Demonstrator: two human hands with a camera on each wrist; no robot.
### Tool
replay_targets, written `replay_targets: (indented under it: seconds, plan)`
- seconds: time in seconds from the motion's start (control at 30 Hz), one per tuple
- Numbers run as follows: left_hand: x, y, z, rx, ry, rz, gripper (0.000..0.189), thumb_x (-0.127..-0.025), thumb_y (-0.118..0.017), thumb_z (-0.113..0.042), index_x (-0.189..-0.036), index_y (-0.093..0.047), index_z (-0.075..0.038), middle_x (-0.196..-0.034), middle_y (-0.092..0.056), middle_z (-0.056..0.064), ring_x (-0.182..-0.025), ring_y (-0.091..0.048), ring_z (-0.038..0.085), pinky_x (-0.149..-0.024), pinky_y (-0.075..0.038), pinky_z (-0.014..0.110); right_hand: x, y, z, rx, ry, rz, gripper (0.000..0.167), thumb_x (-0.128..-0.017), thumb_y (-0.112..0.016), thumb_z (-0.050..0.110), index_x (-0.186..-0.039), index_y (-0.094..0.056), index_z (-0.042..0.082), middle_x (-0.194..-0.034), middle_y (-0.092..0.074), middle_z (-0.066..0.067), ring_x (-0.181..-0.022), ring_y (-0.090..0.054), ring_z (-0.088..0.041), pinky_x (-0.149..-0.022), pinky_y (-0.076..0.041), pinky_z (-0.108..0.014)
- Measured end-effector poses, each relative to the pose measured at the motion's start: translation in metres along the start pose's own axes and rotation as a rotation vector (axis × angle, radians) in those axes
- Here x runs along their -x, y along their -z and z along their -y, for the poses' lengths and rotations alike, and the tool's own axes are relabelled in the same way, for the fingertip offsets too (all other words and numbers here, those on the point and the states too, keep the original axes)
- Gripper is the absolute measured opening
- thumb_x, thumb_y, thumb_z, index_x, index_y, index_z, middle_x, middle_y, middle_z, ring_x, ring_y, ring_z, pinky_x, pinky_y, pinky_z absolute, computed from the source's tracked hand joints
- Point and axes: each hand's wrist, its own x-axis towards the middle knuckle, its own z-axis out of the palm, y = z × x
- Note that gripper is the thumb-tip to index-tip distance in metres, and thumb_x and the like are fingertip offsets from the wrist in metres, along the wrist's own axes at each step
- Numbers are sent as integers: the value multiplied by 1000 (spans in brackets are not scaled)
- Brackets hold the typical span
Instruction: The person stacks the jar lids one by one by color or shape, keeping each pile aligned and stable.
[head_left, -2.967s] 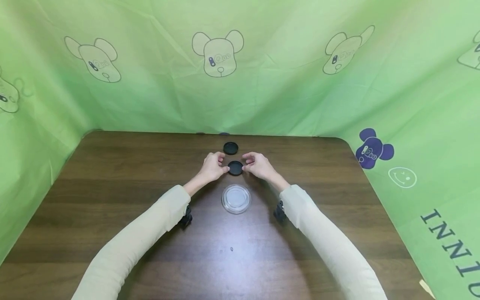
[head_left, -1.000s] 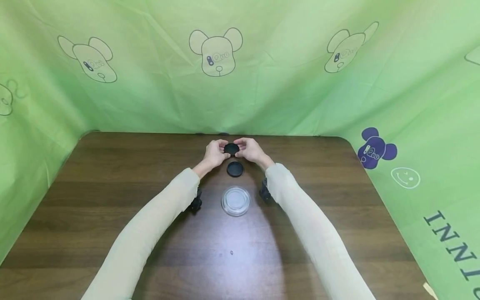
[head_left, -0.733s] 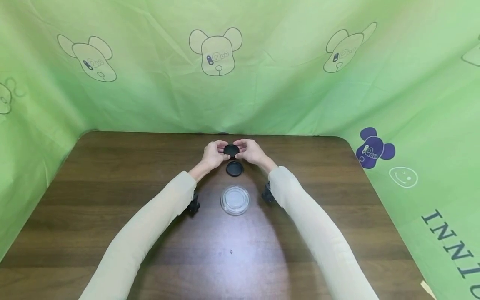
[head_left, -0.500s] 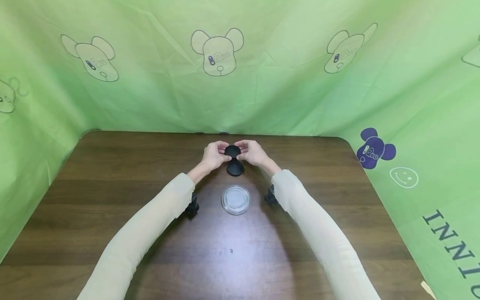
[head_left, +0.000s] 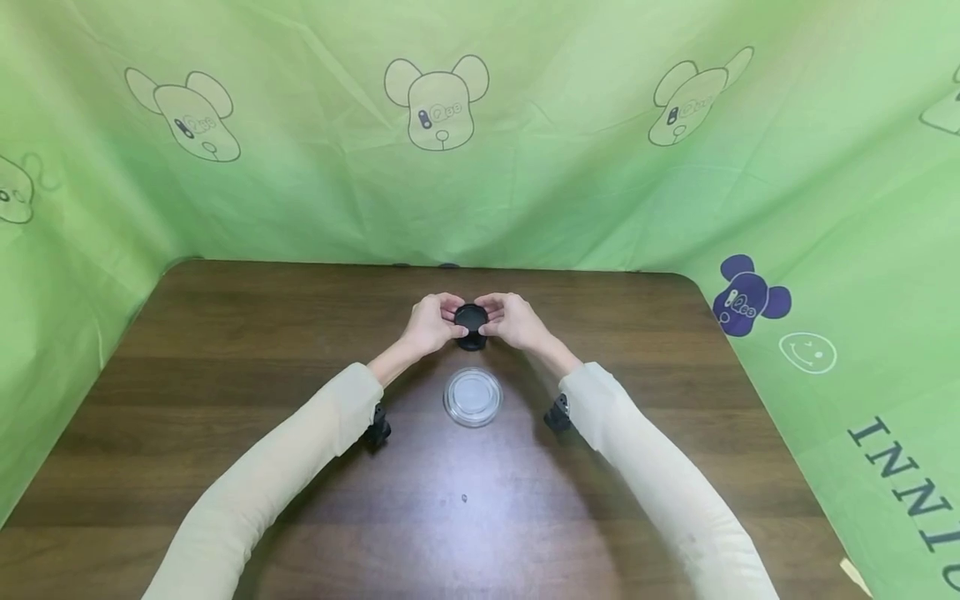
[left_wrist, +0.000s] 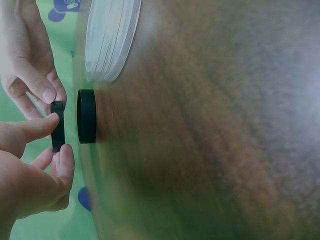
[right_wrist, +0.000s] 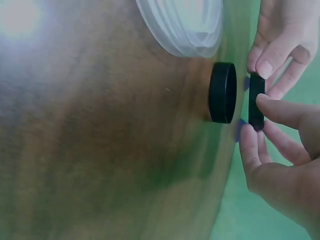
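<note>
Both hands hold a thin black round lid (head_left: 471, 317) level, raised over the table. My left hand (head_left: 433, 323) pinches its left edge between thumb and fingers. On the opposite edge, my right hand (head_left: 517, 322) pinches it the same way. Below it, a second black round lid (left_wrist: 87, 116) rests on the table with its hollow side up; in the head view the held lid overlaps most of it. A gap shows between the two in the right wrist view, where the held lid (right_wrist: 256, 101) appears edge-on.
A clear round plastic container (head_left: 472, 398) stands on the brown wooden table (head_left: 300, 333), nearer to me than the lids. A small dark speck (head_left: 464, 498) lies farther forward. Green printed cloth (head_left: 555, 208) hangs behind the table and along its sides.
Three seconds ago the hands were at the nearer lid. They then took hold of the farther lid, lifted it and brought it toward me, over the nearer one.
</note>
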Motion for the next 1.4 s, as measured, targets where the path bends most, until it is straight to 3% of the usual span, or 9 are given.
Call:
replay_targets:
  seconds: [0.77, 1.4]
  plan:
    - [6, -12, 6, -54, -37, 28, 42, -74, -78, 5, -113, -64, 5, -104, -66, 16, -93, -64, 26, -84, -52, 28, 12, -9, -15, -2, -6, -37, 47, -80, -67, -11, -126, -56, -10, -111, -63, -26, -102, -62, -36, -91, -50, -38]
    - [11, -12, 4, -24, -27, 33, 44, -77, -75, 4, -118, -62, 5, -109, -67, 18, -95, -64, 27, -84, -52, 31, 12, -9, -21, -27, 21, -43, 48, -80, -67, -12, -127, -54, -10, -116, -60, -27, -103, -61, -37, -92, -50, -38]
